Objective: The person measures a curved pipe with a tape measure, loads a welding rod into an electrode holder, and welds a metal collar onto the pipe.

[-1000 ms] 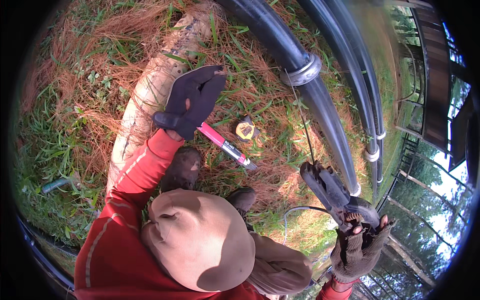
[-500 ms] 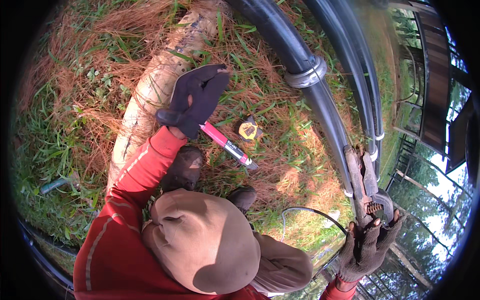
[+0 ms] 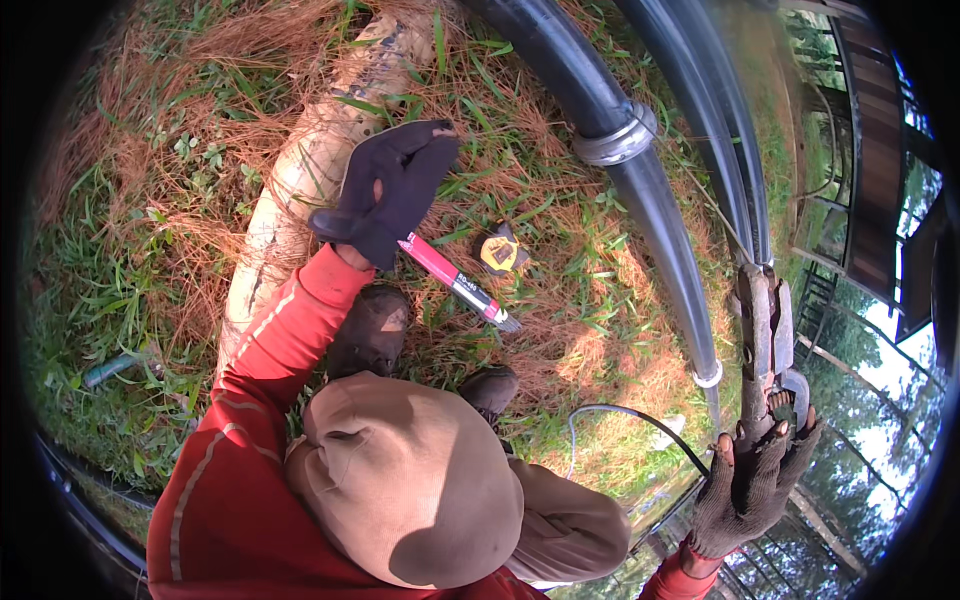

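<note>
My right hand (image 3: 750, 490), in a worn grey-brown knit glove with bare fingertips, is closed around a rusty welding electrode holder (image 3: 757, 350) with a coil spring. A thin rod (image 3: 708, 195) extends from its jaws toward the silver collar (image 3: 620, 137) on a black pipe (image 3: 650, 215); whether they touch is unclear. My left hand (image 3: 395, 190), in a dark glove, is held over a pale log (image 3: 280, 205), its fingers mostly stretched and the thumb apart. Beside its wrist is a pink packet of welding rods (image 3: 450, 275), its upper end hidden behind the glove.
A yellow and black tape measure (image 3: 502, 250) lies on grass and brown pine needles. More black pipes (image 3: 715, 120) run alongside at the right. A black cable (image 3: 640, 412) bends toward my right hand. My tan-trousered knees (image 3: 410, 480) fill the bottom middle; timber structures (image 3: 880, 150) stand at far right.
My right hand and the electrode holder have moved right, away from the pipe's lower part, with the rod still in the jaws. My left hand is almost unchanged.
</note>
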Demonstrator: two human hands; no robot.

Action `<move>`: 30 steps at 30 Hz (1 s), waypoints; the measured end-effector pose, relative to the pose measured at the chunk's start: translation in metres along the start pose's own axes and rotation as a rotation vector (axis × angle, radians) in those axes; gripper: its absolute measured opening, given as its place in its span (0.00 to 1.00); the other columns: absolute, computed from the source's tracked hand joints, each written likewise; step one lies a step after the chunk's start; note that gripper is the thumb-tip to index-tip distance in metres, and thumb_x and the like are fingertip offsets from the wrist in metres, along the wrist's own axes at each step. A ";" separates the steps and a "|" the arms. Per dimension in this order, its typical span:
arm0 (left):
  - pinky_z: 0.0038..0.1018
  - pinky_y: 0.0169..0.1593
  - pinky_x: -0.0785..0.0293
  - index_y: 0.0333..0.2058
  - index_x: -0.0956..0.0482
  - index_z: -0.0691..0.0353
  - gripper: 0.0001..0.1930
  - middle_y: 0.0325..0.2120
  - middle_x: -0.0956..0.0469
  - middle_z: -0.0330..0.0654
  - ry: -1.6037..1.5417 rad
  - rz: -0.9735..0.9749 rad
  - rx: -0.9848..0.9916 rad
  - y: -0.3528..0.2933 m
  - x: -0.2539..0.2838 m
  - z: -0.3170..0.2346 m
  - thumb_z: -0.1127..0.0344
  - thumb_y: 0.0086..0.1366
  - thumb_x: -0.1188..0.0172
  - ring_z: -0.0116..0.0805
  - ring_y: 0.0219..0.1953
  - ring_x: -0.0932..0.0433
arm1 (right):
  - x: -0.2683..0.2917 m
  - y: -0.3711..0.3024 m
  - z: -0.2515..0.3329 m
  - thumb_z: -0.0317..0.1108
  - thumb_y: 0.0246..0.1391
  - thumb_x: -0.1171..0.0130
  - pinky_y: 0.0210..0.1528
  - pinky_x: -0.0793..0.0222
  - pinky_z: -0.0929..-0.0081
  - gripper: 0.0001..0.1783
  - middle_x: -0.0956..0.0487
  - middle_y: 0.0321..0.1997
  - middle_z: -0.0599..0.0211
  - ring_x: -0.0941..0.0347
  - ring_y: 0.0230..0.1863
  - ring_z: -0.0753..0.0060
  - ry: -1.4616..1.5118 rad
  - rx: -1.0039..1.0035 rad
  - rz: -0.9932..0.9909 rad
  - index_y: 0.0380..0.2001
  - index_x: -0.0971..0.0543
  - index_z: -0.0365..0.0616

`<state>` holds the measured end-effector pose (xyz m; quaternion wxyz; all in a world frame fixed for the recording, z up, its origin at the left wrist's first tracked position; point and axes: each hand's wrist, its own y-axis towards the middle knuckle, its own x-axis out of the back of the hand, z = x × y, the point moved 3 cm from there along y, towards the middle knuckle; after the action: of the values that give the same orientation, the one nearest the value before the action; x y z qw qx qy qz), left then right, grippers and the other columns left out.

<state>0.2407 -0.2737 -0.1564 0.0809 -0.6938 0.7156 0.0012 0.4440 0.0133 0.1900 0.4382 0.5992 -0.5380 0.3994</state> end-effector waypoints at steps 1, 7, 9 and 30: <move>0.22 0.39 0.24 0.51 0.13 0.70 0.16 0.35 0.14 0.37 0.029 -0.018 0.067 0.000 0.001 -0.002 0.63 0.73 0.33 0.21 0.35 0.21 | -0.001 0.002 0.000 0.33 0.62 0.29 0.68 0.27 0.43 0.39 0.35 0.79 0.32 0.33 0.76 0.25 -0.026 -0.009 0.014 0.75 0.27 0.57; 0.21 0.37 0.26 0.51 0.13 0.70 0.17 0.33 0.15 0.34 -0.059 -0.060 0.044 0.001 0.000 0.008 0.62 0.72 0.32 0.19 0.32 0.23 | -0.002 -0.001 -0.006 0.35 0.59 0.27 0.70 0.28 0.48 0.41 0.34 0.80 0.39 0.33 0.77 0.31 -0.039 -0.037 0.033 0.76 0.28 0.56; 0.22 0.37 0.26 0.51 0.13 0.69 0.17 0.33 0.15 0.34 -0.069 -0.067 0.085 0.001 -0.002 0.003 0.62 0.72 0.32 0.19 0.32 0.23 | -0.001 -0.001 -0.007 0.35 0.59 0.27 0.71 0.28 0.49 0.41 0.34 0.80 0.40 0.33 0.77 0.32 -0.019 -0.052 0.012 0.76 0.28 0.55; 0.21 0.38 0.23 0.52 0.12 0.67 0.17 0.36 0.13 0.34 -0.049 -0.047 0.155 0.003 0.004 0.004 0.61 0.71 0.31 0.19 0.34 0.20 | -0.006 -0.001 -0.007 0.26 0.57 0.25 0.77 0.38 0.50 0.39 0.32 0.79 0.41 0.35 0.79 0.39 0.097 -0.114 -0.015 0.72 0.24 0.45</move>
<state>0.2378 -0.2766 -0.1616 0.1519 -0.7018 0.6949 -0.0392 0.4440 0.0217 0.1867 0.5002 0.5572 -0.5336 0.3933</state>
